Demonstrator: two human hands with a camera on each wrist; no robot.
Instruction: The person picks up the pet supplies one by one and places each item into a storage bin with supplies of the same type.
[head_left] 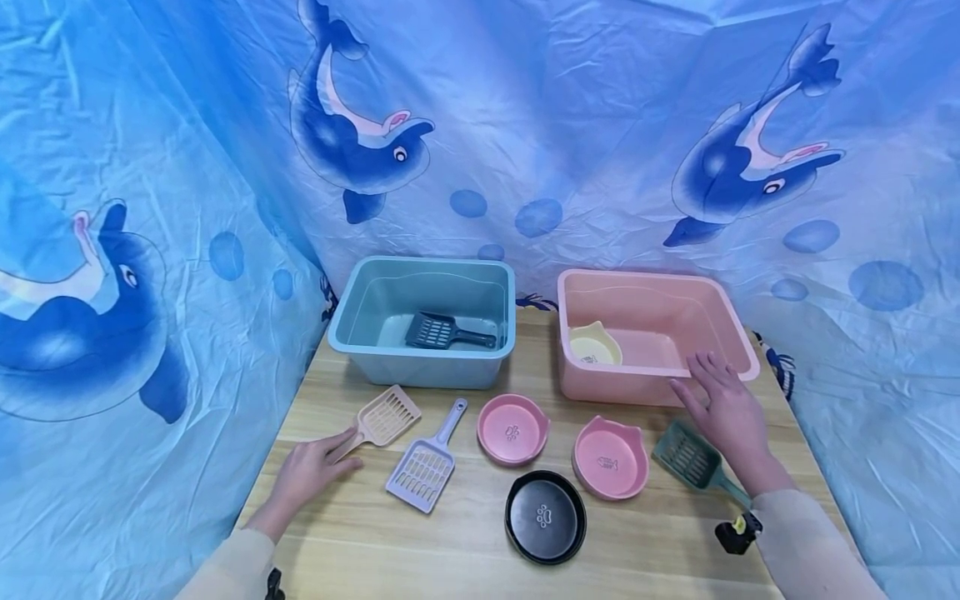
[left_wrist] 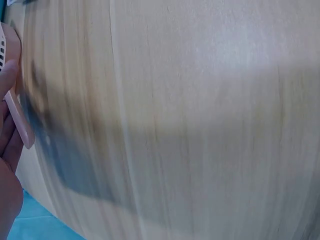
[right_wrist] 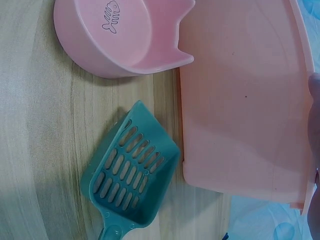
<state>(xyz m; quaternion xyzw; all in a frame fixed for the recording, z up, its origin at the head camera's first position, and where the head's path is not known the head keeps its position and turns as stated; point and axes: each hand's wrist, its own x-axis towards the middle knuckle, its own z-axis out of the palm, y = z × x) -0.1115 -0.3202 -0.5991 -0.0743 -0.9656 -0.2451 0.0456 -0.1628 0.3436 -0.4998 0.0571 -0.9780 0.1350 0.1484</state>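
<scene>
My left hand (head_left: 309, 473) pinches the handle of a pale pink litter scoop (head_left: 388, 414), its slotted head pointing toward the blue litter box. In the left wrist view the thumb lies across the scoop's handle (left_wrist: 21, 120) with the fingers on the other side. My right hand (head_left: 726, 415) is at the front right rim of a pink litter box (head_left: 615, 385), fingers extended; whether it touches the rim is hard to tell. A cream cat-eared bowl (head_left: 600, 343) sits inside that box. Below the right hand, a green litter scoop (right_wrist: 131, 167) lies on the table.
A blue litter box (head_left: 423, 368) holding a dark scoop (head_left: 435, 331) stands back left. Between the hands lie a lavender scoop (head_left: 423, 471), two pink bowls (head_left: 513, 429) and a black bowl (head_left: 545, 517). A dolphin-print sheet (head_left: 480, 125) hangs behind the wooden table (head_left: 390, 558).
</scene>
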